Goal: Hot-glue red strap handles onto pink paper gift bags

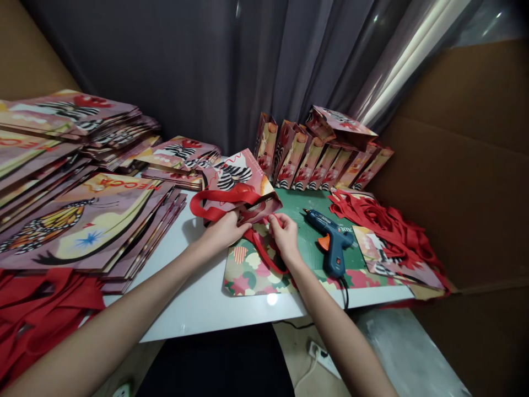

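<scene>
A printed paper bag (233, 175) with a zebra-striped bow lies tilted before me, its mouth toward me. My left hand (226, 227) is closed at the bag's mouth, its fingertips partly hidden there. One red ribbon handle (225, 196) loops out over the bag's upper side. With thumb and fingers pinched, my right hand (283, 231) grips a second red ribbon (264, 255), which hangs in a loop below the bag. To the right of that hand a blue glue gun (330, 238) with an orange trigger lies on the green mat (291, 207).
Flat bags (86, 220) are stacked on the left, with red ribbons (49, 303) in front. Several finished-looking bags (306, 160) stand at the back. More red ribbons (384, 226) lie piled on the right beside a cardboard wall (463, 165). The glue gun's cord (346, 292) drops over the table edge.
</scene>
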Tool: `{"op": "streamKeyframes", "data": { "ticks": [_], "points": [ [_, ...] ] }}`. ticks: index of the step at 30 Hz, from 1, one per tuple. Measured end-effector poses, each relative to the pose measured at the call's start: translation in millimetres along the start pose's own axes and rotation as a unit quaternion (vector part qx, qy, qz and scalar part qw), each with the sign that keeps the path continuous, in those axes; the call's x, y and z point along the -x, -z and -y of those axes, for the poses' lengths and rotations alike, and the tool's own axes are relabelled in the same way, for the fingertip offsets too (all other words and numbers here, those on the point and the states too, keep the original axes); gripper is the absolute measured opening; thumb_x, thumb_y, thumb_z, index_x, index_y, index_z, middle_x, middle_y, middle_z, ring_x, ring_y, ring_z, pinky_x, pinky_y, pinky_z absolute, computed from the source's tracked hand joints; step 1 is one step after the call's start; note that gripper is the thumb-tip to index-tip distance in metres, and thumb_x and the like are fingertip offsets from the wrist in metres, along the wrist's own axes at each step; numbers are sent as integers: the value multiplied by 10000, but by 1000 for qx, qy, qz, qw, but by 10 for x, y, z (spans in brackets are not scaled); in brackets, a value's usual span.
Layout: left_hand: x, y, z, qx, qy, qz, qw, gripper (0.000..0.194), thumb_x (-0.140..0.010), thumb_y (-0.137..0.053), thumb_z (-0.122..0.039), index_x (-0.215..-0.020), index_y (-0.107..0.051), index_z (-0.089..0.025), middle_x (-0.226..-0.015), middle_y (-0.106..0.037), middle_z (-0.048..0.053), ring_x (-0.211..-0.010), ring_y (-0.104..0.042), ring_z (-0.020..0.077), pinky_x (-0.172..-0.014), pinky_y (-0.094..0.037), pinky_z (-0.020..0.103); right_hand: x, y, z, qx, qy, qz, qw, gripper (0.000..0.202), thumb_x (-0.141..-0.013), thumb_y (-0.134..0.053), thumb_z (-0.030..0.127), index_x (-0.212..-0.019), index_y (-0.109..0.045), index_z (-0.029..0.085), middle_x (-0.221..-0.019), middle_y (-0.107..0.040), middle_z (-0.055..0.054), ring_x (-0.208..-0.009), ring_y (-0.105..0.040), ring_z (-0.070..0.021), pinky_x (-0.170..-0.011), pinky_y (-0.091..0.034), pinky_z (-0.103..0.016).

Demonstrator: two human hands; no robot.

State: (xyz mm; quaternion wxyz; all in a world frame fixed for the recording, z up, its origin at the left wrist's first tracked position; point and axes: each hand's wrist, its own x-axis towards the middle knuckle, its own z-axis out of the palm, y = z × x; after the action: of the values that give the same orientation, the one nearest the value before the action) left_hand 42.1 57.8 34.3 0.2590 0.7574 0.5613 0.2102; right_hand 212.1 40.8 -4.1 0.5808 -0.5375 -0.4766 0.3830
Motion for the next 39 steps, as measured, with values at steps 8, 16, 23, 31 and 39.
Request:
{"op": "streamKeyframes", "data": {
  "ticks": [8, 16, 23, 31, 39],
  "points": [
    [-8, -35, 11, -1, 0, 0, 1000, 416, -887, -557, -328, -1259, -509, -148, -1121, -677, 120, -1032, -651, 292, -872, -498, 362, 100, -107, 6, -57, 4, 3, 998, 338, -828, -539, 481, -628, -501, 210, -495, -483, 65, -422, -357, -80, -447, -307, -220],
    [-3, -49, -4, 0, 9, 2, 1000, 399, -888, -555, -311, -1250, -525, -146, -1166, -676, 127, -1077, -645, 286, -901, -487, 349, 127, -100, -8, -19, 23, -17, 999, 263, -861, -533, 431, -720, -514, 210, -546, -570, 54, -436, -431, -85, -463, -351, -207],
    [25, -57, -44, -2, 12, 16, 1000, 391, -886, -550, -289, -1252, -545, -150, -1172, -689, 115, -1076, -660, 261, -871, -502, 301, 74, -65, -36, -88, -27, 21, 995, 305, -790, -626, 464, -794, -414, 245, -527, -638, 75, -360, -470, -78, -379, -307, -174],
    [30, -43, -51, -25, 38, 23, 999, 315, -884, -549, -305, -1159, -583, -155, -1120, -702, 128, -1029, -672, 281, -817, -503, 317, -12, 84, -16, -129, -101, 126, 978, 427, -669, -765, 526, -703, -479, 210, -552, -685, 22, -372, -494, -67, -398, -373, -175],
    [41, -74, -10, -9, 12, 19, 1000, 387, -885, -544, -317, -1252, -526, -196, -1215, -674, 104, -1094, -651, 255, -857, -500, 305, -9, 101, 40, -114, -104, 111, 982, 396, -700, -746, 495, -692, -473, 208, -551, -684, 14, -364, -472, -62, -393, -352, -174]
  ]
}}
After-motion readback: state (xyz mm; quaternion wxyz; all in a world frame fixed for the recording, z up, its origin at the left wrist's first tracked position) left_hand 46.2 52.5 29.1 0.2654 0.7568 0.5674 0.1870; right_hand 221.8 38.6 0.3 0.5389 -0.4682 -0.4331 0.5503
